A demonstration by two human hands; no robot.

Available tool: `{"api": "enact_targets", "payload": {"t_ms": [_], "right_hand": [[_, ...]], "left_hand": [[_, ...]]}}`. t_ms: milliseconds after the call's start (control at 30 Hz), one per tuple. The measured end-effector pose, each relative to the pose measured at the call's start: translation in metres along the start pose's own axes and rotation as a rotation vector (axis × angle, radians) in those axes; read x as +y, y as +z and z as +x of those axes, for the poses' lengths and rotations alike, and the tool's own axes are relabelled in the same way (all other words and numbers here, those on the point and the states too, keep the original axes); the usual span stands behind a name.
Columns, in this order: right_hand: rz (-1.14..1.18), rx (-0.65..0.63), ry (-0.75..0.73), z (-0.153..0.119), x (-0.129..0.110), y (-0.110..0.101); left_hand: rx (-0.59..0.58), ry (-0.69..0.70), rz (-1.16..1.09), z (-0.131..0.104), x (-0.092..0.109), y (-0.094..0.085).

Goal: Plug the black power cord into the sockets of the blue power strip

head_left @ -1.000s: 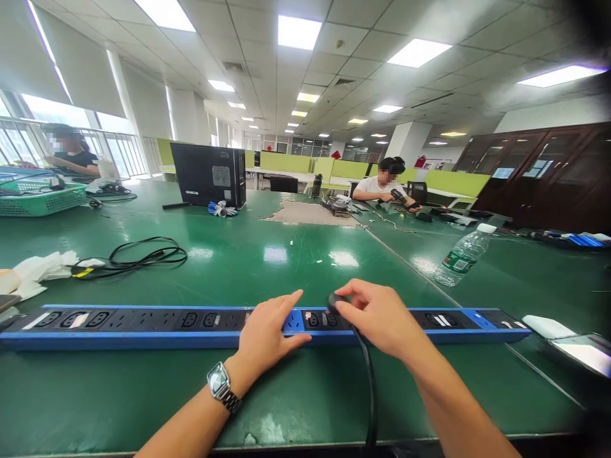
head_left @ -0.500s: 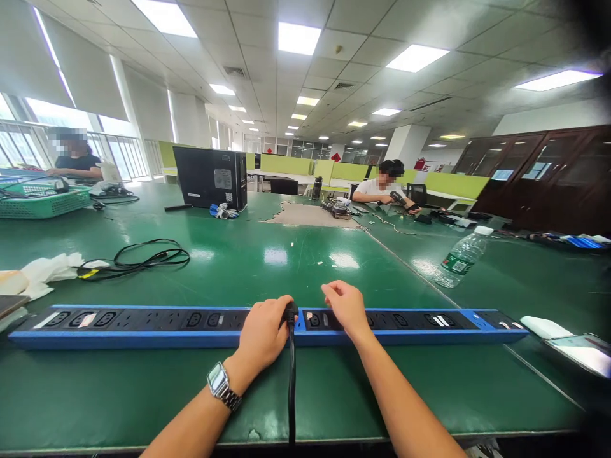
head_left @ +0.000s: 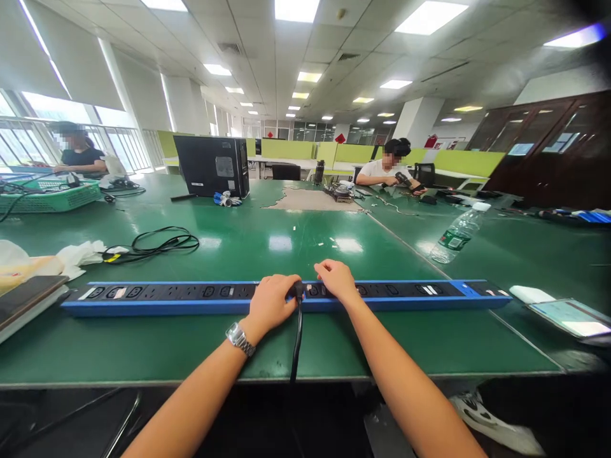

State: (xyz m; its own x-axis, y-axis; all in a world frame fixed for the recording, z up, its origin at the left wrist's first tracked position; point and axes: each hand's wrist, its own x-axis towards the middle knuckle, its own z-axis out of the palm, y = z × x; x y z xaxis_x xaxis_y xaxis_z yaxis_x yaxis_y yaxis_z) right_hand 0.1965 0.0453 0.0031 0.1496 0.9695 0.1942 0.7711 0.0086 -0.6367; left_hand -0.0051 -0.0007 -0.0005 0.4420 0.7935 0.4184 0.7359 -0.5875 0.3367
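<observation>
A long blue and black power strip (head_left: 191, 308) lies across the green table (head_left: 229, 254), its sockets facing up. My left hand (head_left: 271, 300), with a metal watch on the wrist, grips a black plug (head_left: 298, 291) at the middle of the strip. From the plug a black cable (head_left: 296, 343) runs down over the near table edge. Just right of the plug, my right hand (head_left: 337, 278) hovers over the strip with its fingers curled together at the tips; whether anything small is between them cannot be made out.
A coiled black cable (head_left: 162, 240) lies at the left, near white tissue (head_left: 83, 256). A black computer case (head_left: 210, 166) stands further back. On the right are a bottle (head_left: 458, 235) and a phone (head_left: 568, 315). Two people sit beyond.
The view has tilted down, so the strip and table edge appear higher. My left hand still grips the plug, and my right hand keeps its curled pose beside it.
</observation>
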Motion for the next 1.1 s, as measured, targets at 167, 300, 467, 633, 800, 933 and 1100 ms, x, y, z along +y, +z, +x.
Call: {"api": "enact_targets", "payload": {"t_ms": [167,300,467,633,800,933,1100], "right_hand": [[-0.167,-0.086,0.029,-0.002,-0.009,-0.001],[-0.254,-0.114,0.025,-0.003,-0.013,0.001],[-0.347,-0.158,0.045,0.001,-0.015,0.005],[-0.397,-0.156,-0.002,0.001,-0.015,0.006],[-0.465,-0.089,-0.104,-0.018,-0.017,0.003],[-0.517,-0.072,-0.205,-0.037,-0.012,-0.002],[-0.584,-0.042,-0.263,-0.042,-0.005,-0.004]], "left_hand": [[0.031,-0.013,0.067,-0.002,0.004,0.001],[0.09,-0.013,0.141,-0.004,0.005,0.004],[0.081,-0.057,0.217,-0.002,0.006,0.009],[0.083,-0.106,0.303,0.001,0.009,0.013],[0.063,-0.125,0.353,0.003,0.009,0.018],[0.146,-0.132,0.382,0.006,0.006,0.021],[0.082,-0.191,0.391,0.014,0.002,0.02]]}}
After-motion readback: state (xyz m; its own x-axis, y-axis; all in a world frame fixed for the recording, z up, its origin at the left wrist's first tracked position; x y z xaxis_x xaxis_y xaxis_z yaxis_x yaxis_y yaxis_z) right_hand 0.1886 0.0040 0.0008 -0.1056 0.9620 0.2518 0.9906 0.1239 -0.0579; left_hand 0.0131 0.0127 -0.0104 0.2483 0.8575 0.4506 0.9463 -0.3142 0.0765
